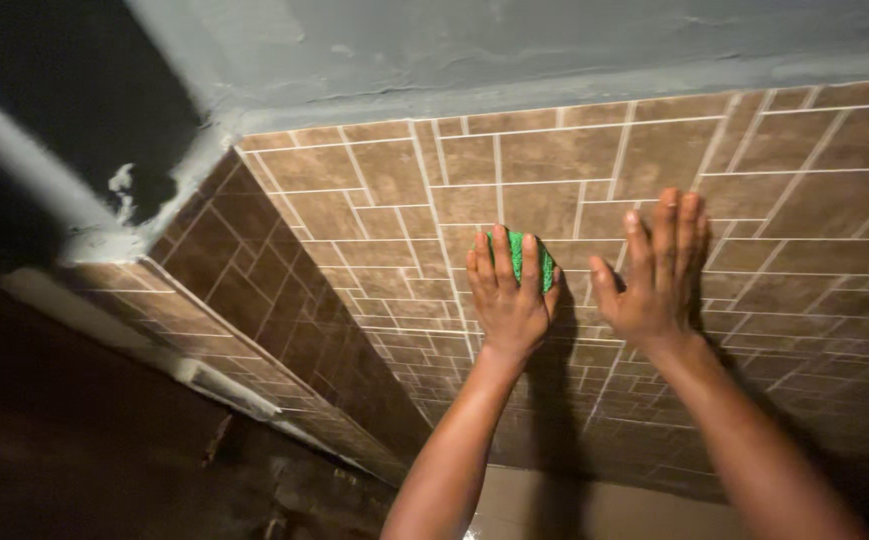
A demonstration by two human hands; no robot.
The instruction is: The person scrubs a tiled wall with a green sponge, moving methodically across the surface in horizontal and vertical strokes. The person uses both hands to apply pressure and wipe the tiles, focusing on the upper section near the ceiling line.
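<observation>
Where brown rectangular tiles with pale grout cover the wall (574, 170), the left hand (510, 300) presses a green, rough-textured scrub pad (522, 256), fingers (504, 262) spread over it. Beside it, the right hand (654, 280) lies flat, fingers together, holding nothing.

A home bathroom under renovation: brown tiled wall (594, 160), rough grey plaster (474, 50) above, unfinished corner edge (119, 200).
</observation>
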